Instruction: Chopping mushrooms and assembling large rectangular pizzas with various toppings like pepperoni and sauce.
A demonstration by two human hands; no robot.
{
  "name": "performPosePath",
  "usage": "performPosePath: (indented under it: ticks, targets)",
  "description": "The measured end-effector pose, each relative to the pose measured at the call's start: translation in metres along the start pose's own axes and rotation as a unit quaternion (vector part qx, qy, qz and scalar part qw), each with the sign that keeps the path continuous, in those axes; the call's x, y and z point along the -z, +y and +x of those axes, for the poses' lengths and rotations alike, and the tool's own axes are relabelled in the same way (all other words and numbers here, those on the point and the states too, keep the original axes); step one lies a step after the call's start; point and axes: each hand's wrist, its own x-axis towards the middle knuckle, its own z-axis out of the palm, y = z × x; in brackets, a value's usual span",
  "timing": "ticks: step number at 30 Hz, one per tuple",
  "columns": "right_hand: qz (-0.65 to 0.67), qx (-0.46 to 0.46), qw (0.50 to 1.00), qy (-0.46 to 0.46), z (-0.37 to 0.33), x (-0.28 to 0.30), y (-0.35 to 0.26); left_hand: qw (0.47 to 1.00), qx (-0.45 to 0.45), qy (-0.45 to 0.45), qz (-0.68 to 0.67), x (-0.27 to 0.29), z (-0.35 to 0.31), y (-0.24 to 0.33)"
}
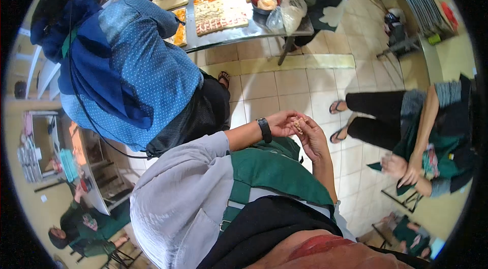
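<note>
In front of my green apron [277,171], my two hands meet over a small beige, crumbly-looking piece [298,126]. My left hand [282,123], with a dark watch [264,130] at its wrist, has its fingers closed against one side of the piece. Bent fingers of my right hand [313,141] pinch it from the other side. What exactly the piece is cannot be made out; it looks like food. Both hands are held up in the air, away from any table.
Close at my left stands a person in a blue dotted top [137,50]. Ahead, a metal table [218,41] bears rectangular topped breads [221,10], bowls and clear plastic bags [291,15]. Another person in black trousers [373,116] is at the right. A shelf unit [104,167] stands at the left.
</note>
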Motion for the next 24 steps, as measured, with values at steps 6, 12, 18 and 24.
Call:
performPosePath:
  ticks: [6,12,18,24]
  targets:
    - [-0.132,-0.111,0.977,-0.121,0.107,-0.012,-0.066,0.983,-0.114,-0.124,-0.068,0.002,0.026,0.068]
    - [-0.189,-0.205,0.933,-0.23,0.212,-0.067,-0.118,0.938,-0.3,-0.096,-0.143,0.011,0.03,0.133]
    - [-0.221,-0.218,0.903,-0.297,0.319,-0.157,-0.138,0.873,-0.46,-0.072,-0.143,0.019,-0.012,0.189]
    - [-0.197,-0.175,0.925,-0.274,0.435,-0.265,-0.128,0.833,-0.516,0.07,-0.189,0.031,-0.073,0.224]
